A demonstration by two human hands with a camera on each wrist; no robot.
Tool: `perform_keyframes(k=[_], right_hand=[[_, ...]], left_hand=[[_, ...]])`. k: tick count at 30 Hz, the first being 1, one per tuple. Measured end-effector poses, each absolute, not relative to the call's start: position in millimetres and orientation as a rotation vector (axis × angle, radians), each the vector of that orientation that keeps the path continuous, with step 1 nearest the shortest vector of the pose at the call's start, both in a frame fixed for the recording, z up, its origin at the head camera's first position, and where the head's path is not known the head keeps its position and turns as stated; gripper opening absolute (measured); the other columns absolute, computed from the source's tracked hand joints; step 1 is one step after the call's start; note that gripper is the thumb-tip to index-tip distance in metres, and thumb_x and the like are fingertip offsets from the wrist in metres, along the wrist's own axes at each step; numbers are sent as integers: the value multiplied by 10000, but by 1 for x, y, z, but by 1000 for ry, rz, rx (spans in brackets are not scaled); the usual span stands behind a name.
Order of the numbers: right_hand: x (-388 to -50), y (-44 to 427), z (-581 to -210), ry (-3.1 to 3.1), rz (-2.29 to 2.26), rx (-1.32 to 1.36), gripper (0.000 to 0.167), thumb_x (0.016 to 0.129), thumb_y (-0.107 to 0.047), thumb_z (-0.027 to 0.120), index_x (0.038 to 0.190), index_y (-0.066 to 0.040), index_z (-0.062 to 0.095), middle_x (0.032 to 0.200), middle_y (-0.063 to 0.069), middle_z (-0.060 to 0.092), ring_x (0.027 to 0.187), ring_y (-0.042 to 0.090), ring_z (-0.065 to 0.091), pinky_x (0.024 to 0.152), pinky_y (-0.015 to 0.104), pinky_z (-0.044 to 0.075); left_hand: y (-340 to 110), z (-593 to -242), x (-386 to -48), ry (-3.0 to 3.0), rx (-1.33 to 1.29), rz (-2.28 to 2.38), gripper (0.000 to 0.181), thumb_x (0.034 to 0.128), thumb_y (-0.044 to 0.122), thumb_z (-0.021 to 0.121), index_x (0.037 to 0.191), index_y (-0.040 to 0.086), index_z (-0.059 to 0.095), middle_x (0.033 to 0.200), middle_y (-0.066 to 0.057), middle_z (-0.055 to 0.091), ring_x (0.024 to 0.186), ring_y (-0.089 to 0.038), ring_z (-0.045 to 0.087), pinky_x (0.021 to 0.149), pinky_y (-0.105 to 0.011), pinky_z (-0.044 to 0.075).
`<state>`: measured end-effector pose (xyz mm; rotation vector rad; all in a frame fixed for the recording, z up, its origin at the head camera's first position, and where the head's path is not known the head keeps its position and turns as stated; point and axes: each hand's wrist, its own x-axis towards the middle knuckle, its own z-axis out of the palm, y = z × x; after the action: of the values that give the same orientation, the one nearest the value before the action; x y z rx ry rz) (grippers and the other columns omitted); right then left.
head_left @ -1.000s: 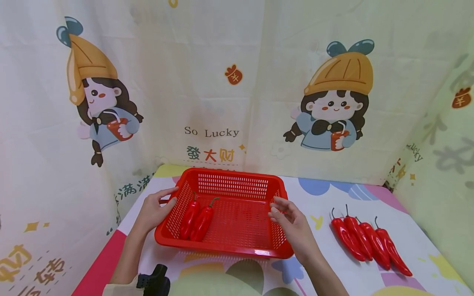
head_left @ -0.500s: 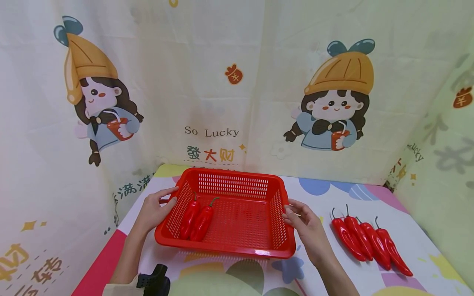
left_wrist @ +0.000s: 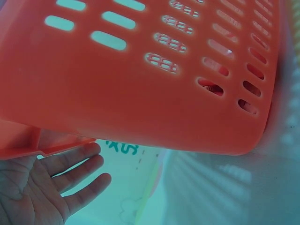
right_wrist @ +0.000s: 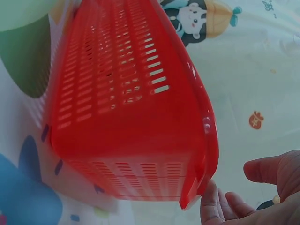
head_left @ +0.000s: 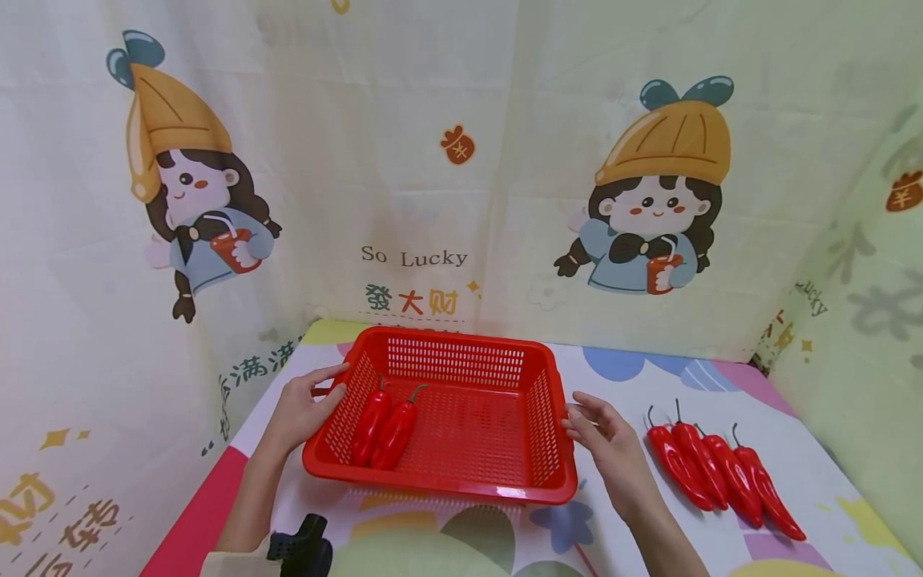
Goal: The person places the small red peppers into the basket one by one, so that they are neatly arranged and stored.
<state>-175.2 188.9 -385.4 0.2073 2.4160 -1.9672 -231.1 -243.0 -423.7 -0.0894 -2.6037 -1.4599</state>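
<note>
A red plastic basket [head_left: 461, 486] with slotted walls stands on the table. Two red chili peppers [head_left: 393, 435] lie side by side at its left end. My left hand [head_left: 297, 409] is at the basket's left handle; its fingers [left_wrist: 83, 171] look straight and spread below the handle in the left wrist view, where the thumb is hidden. Just off the right rim is my right hand [head_left: 609, 449], thumb held apart from the fingers. In the right wrist view its fingertips [right_wrist: 211, 190] are close to the handle; whether they touch it I cannot tell.
Several more red chili peppers [head_left: 724, 473] lie in a row on the patterned tablecloth [head_left: 678, 385], right of my right hand. A printed curtain [head_left: 505, 160] hangs behind and on both sides. A black device [head_left: 303, 549] is on the left wrist.
My right hand has moved right, from over the basket's right wall to just outside its rim. The left hand and the peppers have stayed put.
</note>
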Motion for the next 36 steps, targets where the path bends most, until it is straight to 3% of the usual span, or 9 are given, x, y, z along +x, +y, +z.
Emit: perform_keyframes(k=[8, 17, 36], right_hand=[[-176, 195, -392, 2463, -1917, 254, 677, 998, -459, 620, 1546, -126, 402, 1498, 187, 510, 1238, 259, 645, 1058, 430, 477], [-178, 205, -399, 2454, -1899, 290, 589, 1037, -388, 586, 1525, -100, 424, 1492, 203, 507, 1240, 262, 631, 1007, 316, 538], [-183, 232, -411, 2496, -1781, 383, 672, 1041, -443, 549, 1556, -53, 362, 1511, 237, 472, 1264, 314, 602, 1002, 325, 547]], left_hand=[[-243, -424, -232, -2605, -76, -1473, 457, 998, 192, 645, 1437, 74, 595, 1372, -226, 625, 1119, -375, 646, 793, -411, 632], [-244, -426, -232, -2602, -96, -1466, 449, 1001, 181, 642, 1432, 63, 596, 1377, -230, 620, 1133, -380, 640, 801, -417, 631], [-243, -425, -231, -2597, -89, -1468, 460, 995, 198, 653, 1433, 70, 597, 1375, -220, 625, 1119, -374, 653, 801, -416, 631]])
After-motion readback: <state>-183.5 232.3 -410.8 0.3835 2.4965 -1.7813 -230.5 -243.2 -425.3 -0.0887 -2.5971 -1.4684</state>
